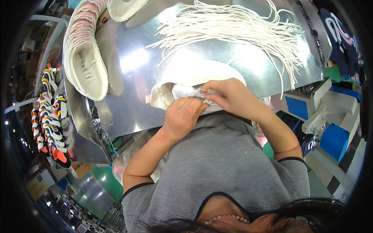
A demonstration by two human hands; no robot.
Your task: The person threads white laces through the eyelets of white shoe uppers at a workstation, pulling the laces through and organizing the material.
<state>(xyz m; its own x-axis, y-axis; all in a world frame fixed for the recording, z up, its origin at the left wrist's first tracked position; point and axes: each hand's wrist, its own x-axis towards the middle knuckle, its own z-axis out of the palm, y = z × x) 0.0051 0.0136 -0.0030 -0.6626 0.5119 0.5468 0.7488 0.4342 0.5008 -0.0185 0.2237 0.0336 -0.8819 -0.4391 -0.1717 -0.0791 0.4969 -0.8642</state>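
Observation:
A white shoe (171,87) lies at the near edge of a shiny metal table (132,77), right in front of my chest. My left hand (183,115) is curled over the shoe's near side and grips its upper. Just to the right, my right hand (229,95) pinches a thin white lace end (201,90) against the shoe's top. The two hands touch each other over the shoe, and they hide most of its middle.
A big loose bundle of white laces (237,29) spreads over the far right of the table. Stacked white shoes (83,58) line its left edge, with another (124,7) at the far edge. Several colourful shoes (50,116) hang at the left. Blue and white bins (330,136) stand on the right.

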